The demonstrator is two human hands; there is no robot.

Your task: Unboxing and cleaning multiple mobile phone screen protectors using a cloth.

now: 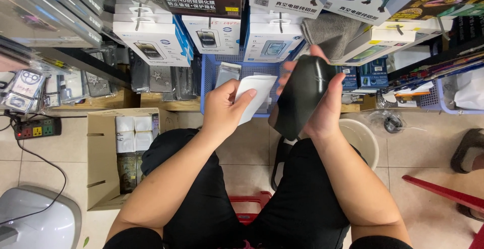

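The right hand (322,100) is wrapped around a dark, glossy phone (301,96), which stands tilted with its top leaning to the right and away; the thumb side lies along the right edge and the fingertips curl over the far end, so the hand is closed in a firm grasp on the device. The left hand (225,108) sits just to the left of it, fingers bent and drawn together, pinching a small white wipe (257,93) between thumb and forefinger; the wipe's right edge comes close to the phone's left side, though whether they touch cannot be told. Both hands are raised above the person's lap, in front of a blue plastic basket (207,85) that holds flat packets and stands on a wooden ledge. Beyond the basket hang rows of white boxed screen protectors (151,39), and a grey cloth (330,32) lies over the boxes just beyond the right hand. On the tiled floor to the left stands an open cardboard box (103,158) with white packets in it, and farther left a black power strip (36,128) with a cable running toward the near side. A white bucket (364,140) shows on the floor just right of the right forearm, and a red stool (250,204) appears between the knees.
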